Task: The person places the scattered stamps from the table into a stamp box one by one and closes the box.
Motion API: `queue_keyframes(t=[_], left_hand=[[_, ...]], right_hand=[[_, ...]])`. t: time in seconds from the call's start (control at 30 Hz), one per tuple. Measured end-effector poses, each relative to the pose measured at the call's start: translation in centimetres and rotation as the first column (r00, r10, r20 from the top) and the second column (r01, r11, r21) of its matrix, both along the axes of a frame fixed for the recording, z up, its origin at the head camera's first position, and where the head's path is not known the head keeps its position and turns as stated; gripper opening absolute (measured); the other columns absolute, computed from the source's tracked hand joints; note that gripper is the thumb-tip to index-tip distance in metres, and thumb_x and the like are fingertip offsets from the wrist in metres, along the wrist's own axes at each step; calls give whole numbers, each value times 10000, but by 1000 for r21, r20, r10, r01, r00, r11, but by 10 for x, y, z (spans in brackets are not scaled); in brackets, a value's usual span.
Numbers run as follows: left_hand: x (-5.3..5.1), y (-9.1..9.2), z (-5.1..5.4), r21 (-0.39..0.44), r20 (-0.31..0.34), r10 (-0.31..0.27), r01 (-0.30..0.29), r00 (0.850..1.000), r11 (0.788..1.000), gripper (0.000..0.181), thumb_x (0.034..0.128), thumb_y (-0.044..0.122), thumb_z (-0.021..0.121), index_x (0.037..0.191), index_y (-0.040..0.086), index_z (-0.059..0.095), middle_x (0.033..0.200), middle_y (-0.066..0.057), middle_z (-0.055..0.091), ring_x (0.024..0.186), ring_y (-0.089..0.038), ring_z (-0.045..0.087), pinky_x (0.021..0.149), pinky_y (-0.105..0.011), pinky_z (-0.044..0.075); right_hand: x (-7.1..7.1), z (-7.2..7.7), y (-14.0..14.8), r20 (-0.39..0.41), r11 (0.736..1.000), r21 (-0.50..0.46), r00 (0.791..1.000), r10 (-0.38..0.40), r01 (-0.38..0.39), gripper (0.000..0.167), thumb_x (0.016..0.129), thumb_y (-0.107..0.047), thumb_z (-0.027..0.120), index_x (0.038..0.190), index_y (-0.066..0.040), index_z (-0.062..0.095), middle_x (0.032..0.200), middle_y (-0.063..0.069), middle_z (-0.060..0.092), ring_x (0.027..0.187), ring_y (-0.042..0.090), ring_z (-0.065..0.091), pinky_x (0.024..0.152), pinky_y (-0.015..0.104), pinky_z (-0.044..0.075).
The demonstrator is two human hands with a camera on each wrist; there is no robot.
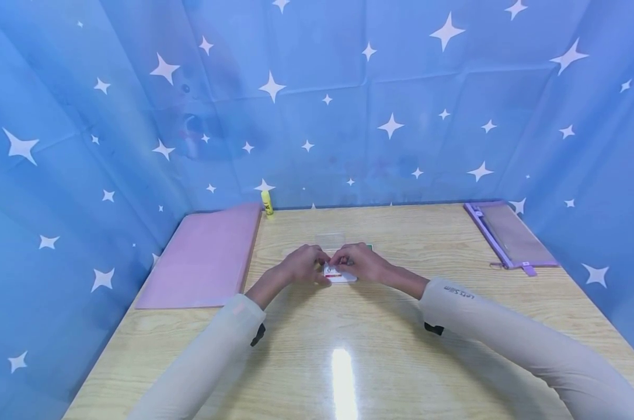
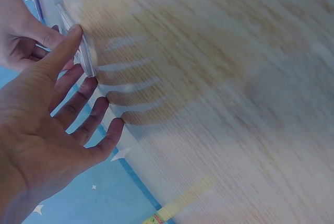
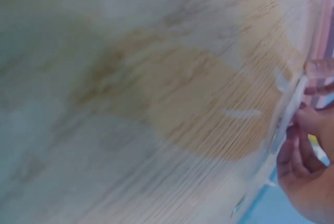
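Observation:
A small flat white case (image 1: pixel 343 279) with a red-marked card lies low over the table, between both hands. My left hand (image 1: pixel 305 265) grips its left side; in the left wrist view the thumb and index finger of the left hand (image 2: pixel 49 104) pinch the case's edge (image 2: pixel 87 59) while the other fingers spread, tips near the tabletop. The right hand (image 1: pixel 360 261) has thumb and fingertips together at the case's upper part. In the right wrist view the right hand (image 3: pixel 313 156) holds the case (image 3: pixel 290 109) edge-on, its fingers curled. A clear flap (image 1: pixel 330 240) stands behind the hands.
A pink folder (image 1: pixel 204 256) lies at the left of the wooden table (image 1: pixel 296 361). A yellow glue stick (image 1: pixel 267 202) stands at the back edge. At the back right lies a purple-edged mesh pouch (image 1: pixel 516 233). Something green (image 1: pixel 369 247) shows behind the right hand.

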State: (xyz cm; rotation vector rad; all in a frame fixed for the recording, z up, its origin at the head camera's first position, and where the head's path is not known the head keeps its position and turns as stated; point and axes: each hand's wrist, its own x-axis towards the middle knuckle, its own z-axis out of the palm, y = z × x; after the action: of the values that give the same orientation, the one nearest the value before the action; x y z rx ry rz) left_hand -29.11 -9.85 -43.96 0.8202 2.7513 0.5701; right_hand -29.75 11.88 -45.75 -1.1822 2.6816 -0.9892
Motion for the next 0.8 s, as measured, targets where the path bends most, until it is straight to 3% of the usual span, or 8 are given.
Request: queue_keyframes(t=[0.8], left_hand=[[0, 2, 0, 8, -12, -4, 4, 1000, 1000, 539, 817, 261, 913, 1287, 76, 725, 1138, -45, 694, 1019, -208, 624, 912, -341, 500]], right_hand=[[-4, 11, 19, -14, 998, 22, 998, -62, 62, 182, 953, -1, 726, 1127, -22, 774, 1070, 114, 768, 932, 229, 724, 766, 332, 574]])
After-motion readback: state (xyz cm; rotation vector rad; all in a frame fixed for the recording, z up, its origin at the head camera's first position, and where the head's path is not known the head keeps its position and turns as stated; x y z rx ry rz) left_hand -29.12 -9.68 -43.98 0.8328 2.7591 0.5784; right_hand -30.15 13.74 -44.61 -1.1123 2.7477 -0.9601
